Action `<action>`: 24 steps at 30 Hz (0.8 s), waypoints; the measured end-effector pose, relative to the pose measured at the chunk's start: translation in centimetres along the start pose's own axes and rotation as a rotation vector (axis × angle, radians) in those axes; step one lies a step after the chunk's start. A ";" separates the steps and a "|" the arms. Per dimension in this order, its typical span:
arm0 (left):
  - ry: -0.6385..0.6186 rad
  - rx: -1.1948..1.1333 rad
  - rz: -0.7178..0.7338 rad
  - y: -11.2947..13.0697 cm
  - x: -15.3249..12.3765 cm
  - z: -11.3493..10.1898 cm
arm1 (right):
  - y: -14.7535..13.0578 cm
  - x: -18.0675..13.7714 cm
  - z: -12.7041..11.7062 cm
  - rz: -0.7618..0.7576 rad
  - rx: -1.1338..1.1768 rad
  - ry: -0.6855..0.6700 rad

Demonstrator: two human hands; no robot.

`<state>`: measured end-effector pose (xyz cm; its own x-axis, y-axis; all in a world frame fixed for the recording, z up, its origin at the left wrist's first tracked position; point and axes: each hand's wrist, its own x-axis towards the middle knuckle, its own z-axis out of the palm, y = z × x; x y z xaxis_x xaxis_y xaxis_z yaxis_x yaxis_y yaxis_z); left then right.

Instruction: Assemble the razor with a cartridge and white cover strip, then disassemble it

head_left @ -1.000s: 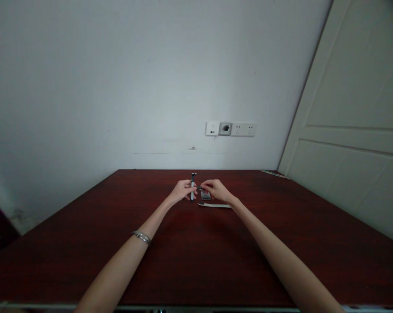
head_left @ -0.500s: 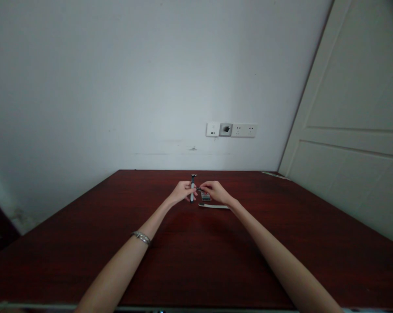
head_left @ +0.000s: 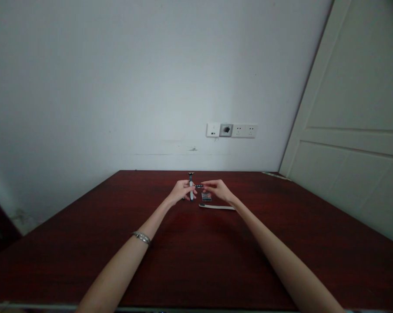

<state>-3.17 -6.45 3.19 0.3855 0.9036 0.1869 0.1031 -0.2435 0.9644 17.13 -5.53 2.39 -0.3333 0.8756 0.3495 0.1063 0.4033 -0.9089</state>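
My left hand point(head_left: 180, 191) is closed round a slim white razor handle point(head_left: 191, 191), held upright with its dark head point(head_left: 190, 174) on top. My right hand point(head_left: 217, 189) pinches a small dark piece point(head_left: 199, 186) between its fingertips, just right of the handle and not touching it. Both hands hover over the far middle of the dark red table point(head_left: 196, 252). A small clear packet point(head_left: 206, 197) lies under my right hand. In front of it a thin white strip point(head_left: 216, 207) rests flat on the wood.
A white wall rises behind the table, with a row of sockets point(head_left: 232, 130) above its far edge. At the right stands a cream panelled door point(head_left: 353, 143). A silver bracelet point(head_left: 142, 237) circles my left wrist.
My right hand has lifted the small dark piece a little, from beside the handle's middle to higher up. The handle has tilted slightly left. The view shifted a touch.
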 end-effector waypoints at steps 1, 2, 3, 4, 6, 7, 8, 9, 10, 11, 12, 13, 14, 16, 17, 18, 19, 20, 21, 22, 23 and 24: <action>0.001 -0.004 -0.005 0.0 0.0 0.0 | 0.0 0.0 0.0 -0.006 0.011 0.003; 0.001 -0.008 -0.009 0.0 0.0 -0.1 | 0.0 0.0 0.0 -0.010 0.019 0.005; 0.002 -0.011 -0.012 0.0 0.0 -0.1 | -0.1 -0.1 0.0 -0.014 0.022 0.008; 0.001 -0.015 -0.014 0.0 0.0 -0.1 | -0.1 -0.1 0.1 -0.020 0.022 0.012; -0.003 -0.022 -0.017 0.0 -0.1 -0.1 | -0.1 -0.1 0.1 -0.029 0.012 0.024; -0.005 -0.025 -0.019 0.0 -0.1 -0.1 | -0.1 -0.1 0.1 -0.031 0.006 0.031; -0.008 -0.027 -0.020 0.1 -0.1 -0.1 | -0.1 0.0 0.1 -0.033 0.002 0.038; -0.011 -0.027 -0.021 0.1 0.0 -0.1 | -0.1 0.0 0.2 -0.035 0.001 0.042; -0.015 -0.026 -0.023 0.1 0.0 -0.1 | -0.1 0.0 0.2 -0.038 0.001 0.047; -0.019 -0.024 -0.025 0.1 0.0 0.0 | -0.1 0.0 0.2 -0.040 0.004 0.049; -0.025 -0.023 -0.028 0.1 0.0 0.0 | -0.1 0.0 0.3 -0.043 0.007 0.049; -0.030 -0.023 -0.030 0.1 0.0 0.0 | -0.2 -0.1 0.3 -0.045 0.010 0.050; -0.035 -0.024 -0.030 0.1 0.0 0.0 | -0.2 -0.1 0.3 -0.045 0.013 0.050; -0.041 -0.029 -0.027 0.1 -0.1 0.0 | -0.3 -0.1 0.3 -0.040 0.017 0.057; -0.042 -0.031 -0.025 0.1 -0.1 0.0 | -0.4 -0.1 0.3 -0.037 0.017 0.063; -0.040 -0.033 -0.022 0.2 -0.1 -0.1 | -0.4 0.0 0.3 -0.033 0.015 0.072; -0.034 -0.032 -0.016 0.2 -0.2 -0.1 | -0.5 0.0 0.3 -0.028 0.014 0.081; -0.024 -0.028 -0.009 0.3 -0.2 -0.2 | -0.5 0.1 0.3 -0.024 0.013 0.091; -0.012 -0.020 -0.001 0.5 -0.2 -0.3 | -0.5 0.1 0.2 -0.022 0.013 0.101; 0.004 -0.009 0.009 0.6 -0.2 -0.5 | -0.4 0.2 0.2 -0.023 0.015 0.113; 0.021 0.005 0.018 0.8 -0.3 -0.6 | -0.3 0.3 0.1 -0.027 0.018 0.127; 0.038 0.020 0.025 1.0 -0.2 -0.8 | -0.2 0.5 0.0 -0.033 0.020 0.144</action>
<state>-3.87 -6.63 4.25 0.3530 0.9097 0.2185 0.1122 -0.2731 0.9554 16.94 -5.22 2.76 -0.1986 0.8916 0.4070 0.0779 0.4283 -0.9003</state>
